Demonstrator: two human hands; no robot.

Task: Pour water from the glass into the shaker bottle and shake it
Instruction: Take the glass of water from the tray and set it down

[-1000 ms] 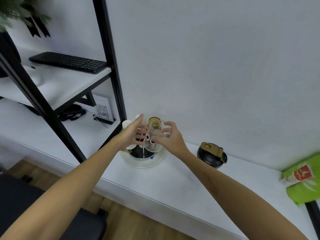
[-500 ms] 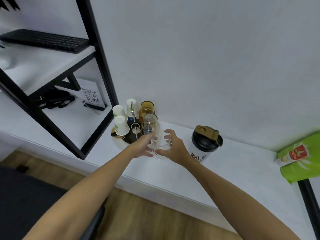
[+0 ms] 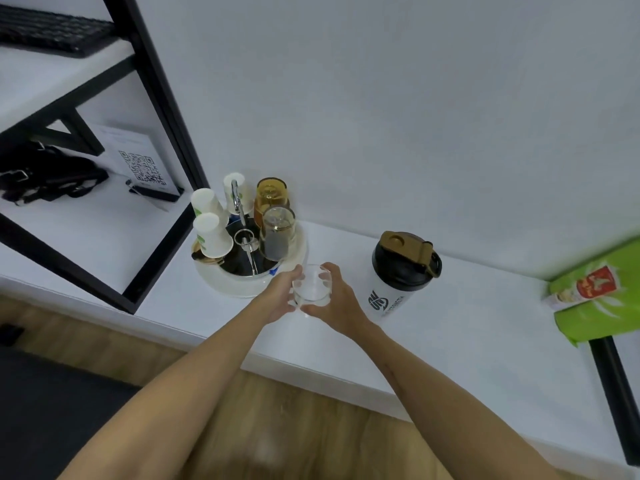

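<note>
A clear glass [image 3: 312, 287] is held upright between both hands, just above the white counter [image 3: 450, 341] in front of the round tray. My left hand [image 3: 281, 296] cups its left side and my right hand [image 3: 335, 299] wraps its right side. Whether water is in the glass is hard to tell. The shaker bottle [image 3: 398, 276] stands to the right of the glass, white body with black print, black lid and a tan flip cap that is closed.
A round white tray [image 3: 239, 287] behind the glass holds upturned paper cups [image 3: 212, 233], an amber glass [image 3: 271, 195], another clear glass [image 3: 277, 233] and a metal spout. A black-framed shelf [image 3: 162, 109] stands at left. A green packet [image 3: 599, 289] lies at far right.
Both hands lifted the clear glass off the tray rack and drew it toward me, down to the counter in front of the tray. The camera tilted down and right.
</note>
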